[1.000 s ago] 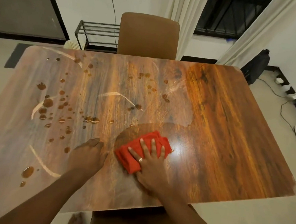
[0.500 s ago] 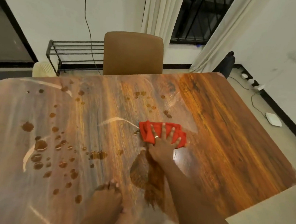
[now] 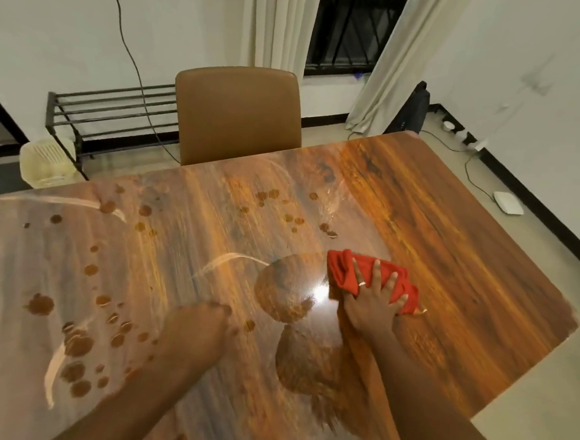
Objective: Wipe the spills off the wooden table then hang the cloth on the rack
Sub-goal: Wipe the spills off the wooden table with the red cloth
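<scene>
A glossy wooden table (image 3: 468,253) fills the view. Brown spill drops (image 3: 77,342) dot its left half, and smaller ones (image 3: 289,216) lie near the far middle. My right hand (image 3: 373,303) presses flat, fingers spread, on a crumpled red cloth (image 3: 343,275) right of the table's middle. My left hand (image 3: 198,330) rests on the table to the left, fingers curled, holding nothing. A black metal rack (image 3: 111,111) stands against the far wall behind the table.
A brown chair (image 3: 237,113) is pushed in at the far side. A pale basket (image 3: 45,165) sits on the floor by the rack. Cables and a white box (image 3: 507,202) lie on the floor at right, near a curtain (image 3: 385,68).
My right hand has slid the red cloth to the right and slightly nearer across the table. The left hand stays planted while the camera view shifts.
</scene>
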